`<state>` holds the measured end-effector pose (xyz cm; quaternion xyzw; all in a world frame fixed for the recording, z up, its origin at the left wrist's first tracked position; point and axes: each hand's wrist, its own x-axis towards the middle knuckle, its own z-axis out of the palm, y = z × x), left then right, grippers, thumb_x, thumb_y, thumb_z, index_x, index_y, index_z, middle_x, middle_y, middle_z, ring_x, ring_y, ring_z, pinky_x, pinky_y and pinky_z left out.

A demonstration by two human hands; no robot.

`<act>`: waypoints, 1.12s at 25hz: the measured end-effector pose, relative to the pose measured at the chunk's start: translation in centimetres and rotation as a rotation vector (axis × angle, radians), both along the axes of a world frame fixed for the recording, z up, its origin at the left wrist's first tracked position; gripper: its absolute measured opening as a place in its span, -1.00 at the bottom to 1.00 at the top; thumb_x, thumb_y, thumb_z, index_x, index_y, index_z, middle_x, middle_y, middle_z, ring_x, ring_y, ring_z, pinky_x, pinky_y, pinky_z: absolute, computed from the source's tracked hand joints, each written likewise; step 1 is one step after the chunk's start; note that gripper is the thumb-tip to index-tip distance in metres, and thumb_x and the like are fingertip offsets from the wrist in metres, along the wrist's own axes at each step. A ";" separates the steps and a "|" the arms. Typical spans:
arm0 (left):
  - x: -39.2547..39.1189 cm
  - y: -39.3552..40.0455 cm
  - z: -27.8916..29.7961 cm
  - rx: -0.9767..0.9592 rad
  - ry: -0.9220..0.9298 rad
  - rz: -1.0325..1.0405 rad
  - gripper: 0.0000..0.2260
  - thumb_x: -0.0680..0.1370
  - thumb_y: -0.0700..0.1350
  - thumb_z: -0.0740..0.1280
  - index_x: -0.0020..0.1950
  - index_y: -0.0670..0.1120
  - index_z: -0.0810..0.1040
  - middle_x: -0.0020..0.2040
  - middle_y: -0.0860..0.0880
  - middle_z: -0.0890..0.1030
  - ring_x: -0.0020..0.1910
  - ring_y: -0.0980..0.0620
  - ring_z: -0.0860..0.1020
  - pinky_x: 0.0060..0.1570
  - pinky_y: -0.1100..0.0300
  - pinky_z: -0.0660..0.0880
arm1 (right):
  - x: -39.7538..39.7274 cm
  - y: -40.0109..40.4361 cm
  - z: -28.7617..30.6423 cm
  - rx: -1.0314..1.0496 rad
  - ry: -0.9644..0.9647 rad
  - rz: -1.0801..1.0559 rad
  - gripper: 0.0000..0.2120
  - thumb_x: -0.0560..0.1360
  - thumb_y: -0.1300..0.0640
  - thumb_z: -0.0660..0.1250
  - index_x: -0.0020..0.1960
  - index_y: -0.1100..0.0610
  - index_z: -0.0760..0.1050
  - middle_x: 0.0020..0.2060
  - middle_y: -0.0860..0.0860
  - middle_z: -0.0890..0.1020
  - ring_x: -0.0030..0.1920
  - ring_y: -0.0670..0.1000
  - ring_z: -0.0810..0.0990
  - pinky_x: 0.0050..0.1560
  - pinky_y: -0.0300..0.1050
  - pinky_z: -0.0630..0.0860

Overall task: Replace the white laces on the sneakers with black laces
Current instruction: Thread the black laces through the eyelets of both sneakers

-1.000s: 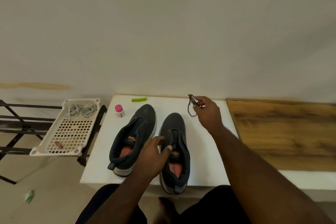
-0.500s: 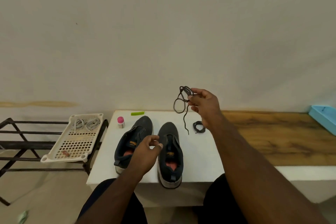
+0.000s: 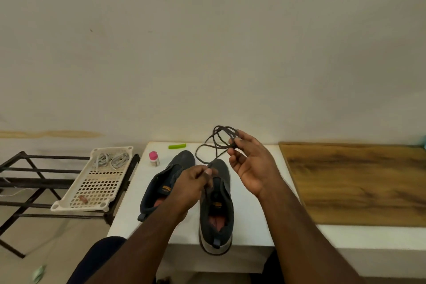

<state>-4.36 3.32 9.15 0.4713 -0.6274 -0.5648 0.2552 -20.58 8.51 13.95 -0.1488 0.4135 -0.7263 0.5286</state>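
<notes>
Change: the right hand point(image 3: 251, 163) has lifted the black lace point(image 3: 217, 143) off the worktop point(image 3: 251, 212); half a second ago the left hand point(image 3: 191, 182) held nothing, now it pinches the lace's free end.
Right hand: thumb and fingertips pinch the coiled loops above the toes of the sneakers point(image 3: 215, 200).
Left hand: closed on the lace tip, over the right-side sneaker's tongue.
Sneakers: side by side on the worktop, no laces visible in them.
White laces: bundled in the tray point(image 3: 92, 182) to the left.
Meaning: removal looks done; threading the first eyelet is likely next.
Second black lace: not visible now.
</notes>
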 end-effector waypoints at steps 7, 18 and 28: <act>3.0 -5.6 -2.2 0.165 0.268 0.478 -0.82 0.66 -0.10 0.25 0.10 -0.08 0.63 -0.26 -0.05 0.49 -0.43 0.09 0.32 -0.49 0.25 0.23 | -3.8 -0.8 -7.1 0.290 0.173 -0.435 -0.83 0.57 0.26 0.36 0.14 0.11 0.61 -0.20 0.11 0.65 -0.35 0.00 0.54 -0.38 -0.17 0.46; 1.7 -4.5 -3.6 -0.147 -0.040 -0.006 -0.81 0.65 -0.08 0.26 0.08 0.15 0.63 -0.07 0.11 0.65 -0.06 0.19 0.58 -0.03 0.29 0.48 | -0.8 -2.2 -9.8 0.217 1.263 0.186 -0.43 0.57 0.15 0.37 0.49 -0.21 0.32 0.41 -0.29 0.39 0.31 -0.17 0.45 0.31 -0.18 0.46; 2.0 -4.7 -4.2 -0.295 -0.086 0.219 -0.91 0.62 -0.01 0.31 -0.05 0.12 0.59 -0.16 0.09 0.64 -0.15 0.15 0.57 -0.15 0.25 0.44 | -7.3 -0.7 -11.4 0.736 1.179 -0.167 -0.84 0.52 0.08 0.44 0.10 0.04 0.63 0.05 -0.01 0.69 0.03 -0.01 0.64 0.06 -0.10 0.55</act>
